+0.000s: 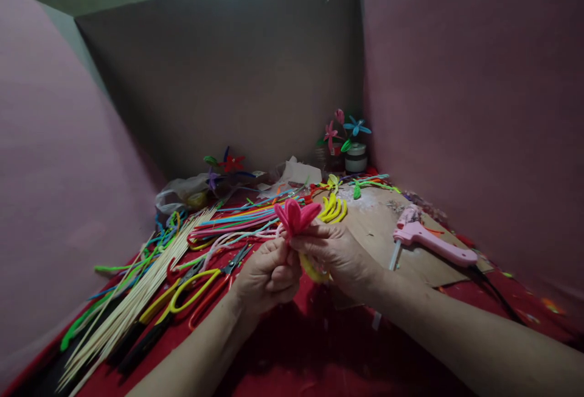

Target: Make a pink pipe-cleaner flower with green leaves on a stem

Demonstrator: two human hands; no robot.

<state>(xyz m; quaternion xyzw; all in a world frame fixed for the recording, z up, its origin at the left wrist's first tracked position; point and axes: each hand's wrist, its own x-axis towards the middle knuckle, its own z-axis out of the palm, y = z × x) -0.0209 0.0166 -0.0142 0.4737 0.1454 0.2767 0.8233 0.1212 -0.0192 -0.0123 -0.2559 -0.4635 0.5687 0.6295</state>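
Both my hands meet over the red table and hold a pink pipe-cleaner flower (295, 216) with looped petals pointing up. My left hand (269, 275) is closed in a fist around the flower's lower part, just below the petals. Next to it on the right, my right hand (335, 254) pinches the base of the petals, and a yellow pipe-cleaner piece (314, 270) curls out under its fingers. The flower's stem is hidden inside my hands.
Loose coloured pipe cleaners (237, 217) and a bundle of wooden skewers (137, 293) lie left, with yellow-handled scissors (201, 284). A pink glue gun (431, 242) rests on cardboard (378, 227) at right. Finished flowers stand in a jar (356, 157) at the back. Pink walls enclose both sides.
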